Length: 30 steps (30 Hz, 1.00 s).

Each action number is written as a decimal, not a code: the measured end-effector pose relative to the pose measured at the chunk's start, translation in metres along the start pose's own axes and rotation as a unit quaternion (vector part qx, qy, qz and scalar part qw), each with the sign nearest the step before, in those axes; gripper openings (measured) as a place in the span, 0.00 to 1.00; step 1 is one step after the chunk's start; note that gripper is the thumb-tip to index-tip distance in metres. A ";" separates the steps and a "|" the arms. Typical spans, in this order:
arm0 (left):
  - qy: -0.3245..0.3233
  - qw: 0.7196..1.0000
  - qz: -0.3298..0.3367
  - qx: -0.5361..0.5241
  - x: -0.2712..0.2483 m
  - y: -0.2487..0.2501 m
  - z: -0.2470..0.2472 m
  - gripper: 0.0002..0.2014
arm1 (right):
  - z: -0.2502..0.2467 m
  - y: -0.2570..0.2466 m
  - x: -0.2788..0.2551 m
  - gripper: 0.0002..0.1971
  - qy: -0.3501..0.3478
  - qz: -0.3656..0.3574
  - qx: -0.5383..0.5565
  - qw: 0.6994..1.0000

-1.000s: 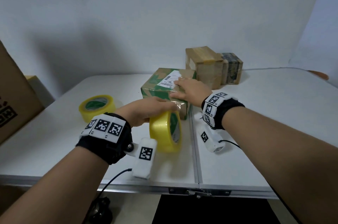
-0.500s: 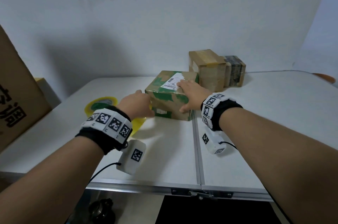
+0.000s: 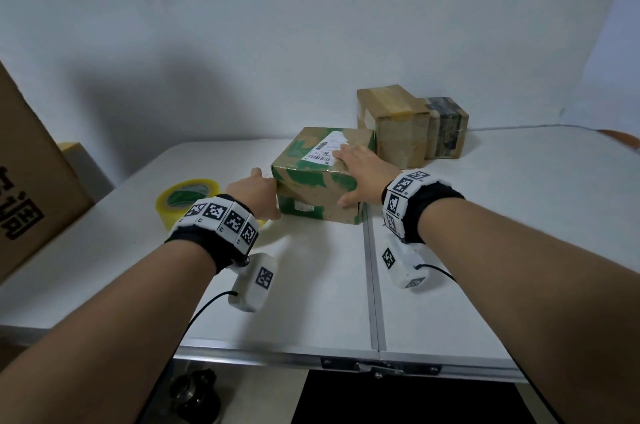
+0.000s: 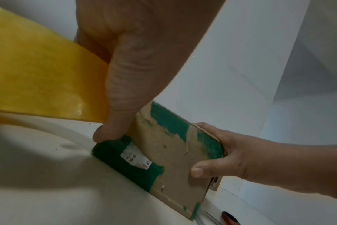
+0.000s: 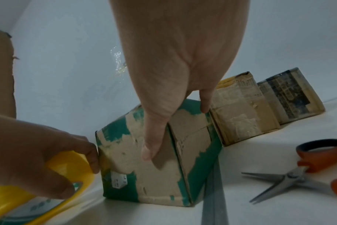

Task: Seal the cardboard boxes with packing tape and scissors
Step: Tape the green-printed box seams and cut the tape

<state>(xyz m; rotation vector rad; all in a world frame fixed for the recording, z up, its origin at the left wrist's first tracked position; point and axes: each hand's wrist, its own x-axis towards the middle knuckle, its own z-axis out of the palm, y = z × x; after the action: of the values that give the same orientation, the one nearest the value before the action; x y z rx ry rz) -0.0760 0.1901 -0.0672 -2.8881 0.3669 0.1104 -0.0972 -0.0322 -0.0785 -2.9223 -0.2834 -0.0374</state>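
Observation:
A worn green and brown cardboard box (image 3: 317, 181) with a white label stands mid-table. My right hand (image 3: 358, 165) lies flat on its top near the right edge, thumb down on the front face. My left hand (image 3: 254, 193) is at the box's left front corner and grips a yellow tape roll (image 5: 67, 172), mostly hidden under the hand in the head view. Its thumb (image 4: 115, 115) touches the box's corner. Orange-handled scissors (image 5: 302, 172) lie with blades apart on the table just right of the box.
A second yellow tape roll (image 3: 187, 198) lies flat to the left. Two taped boxes, one brown (image 3: 391, 125) and one dark (image 3: 446, 127), stand behind by the wall. A large carton (image 3: 31, 181) stands at the far left. A metal seam (image 3: 372, 285) splits the table.
My left hand has carried the tape roll from in front of the box round to its left front corner. The right hand has stayed on the box top.

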 end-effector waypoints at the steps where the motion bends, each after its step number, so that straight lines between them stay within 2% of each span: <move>1: -0.001 1.000 -0.002 0.000 0.001 -0.001 0.000 0.24 | -0.001 0.000 0.000 0.54 0.001 0.001 0.003 1.000; 6: -0.011 1.000 0.001 0.005 0.003 -0.008 -0.001 0.25 | 0.001 0.005 0.004 0.54 0.010 0.010 0.024 1.000; 12: -0.078 0.994 0.065 0.046 0.001 -0.018 0.003 0.34 | 0.001 0.014 0.020 0.54 0.009 0.028 0.029 0.999; 16: -0.111 0.987 0.081 0.080 0.001 -0.024 0.005 0.35 | 0.002 0.022 0.022 0.54 0.035 0.067 0.044 0.996; 20: -0.090 0.993 0.072 0.028 0.002 -0.029 0.011 0.33 | 0.000 0.021 0.026 0.53 0.035 0.079 0.033 0.996; 25: -0.037 0.997 0.061 -0.040 0.009 -0.021 0.006 0.18 | -0.001 0.019 0.030 0.53 0.027 0.076 0.022 0.996; 30: -0.040 0.998 0.043 0.002 0.014 -0.019 0.005 0.20 | -0.002 0.017 0.027 0.52 0.031 0.072 0.023 0.997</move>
<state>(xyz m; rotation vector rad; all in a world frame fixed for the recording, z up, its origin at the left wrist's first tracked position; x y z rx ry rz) -0.0581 0.2061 -0.0696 -2.8548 0.4763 0.2380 -0.0670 -0.0440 -0.0786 -2.8808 -0.0628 -0.0984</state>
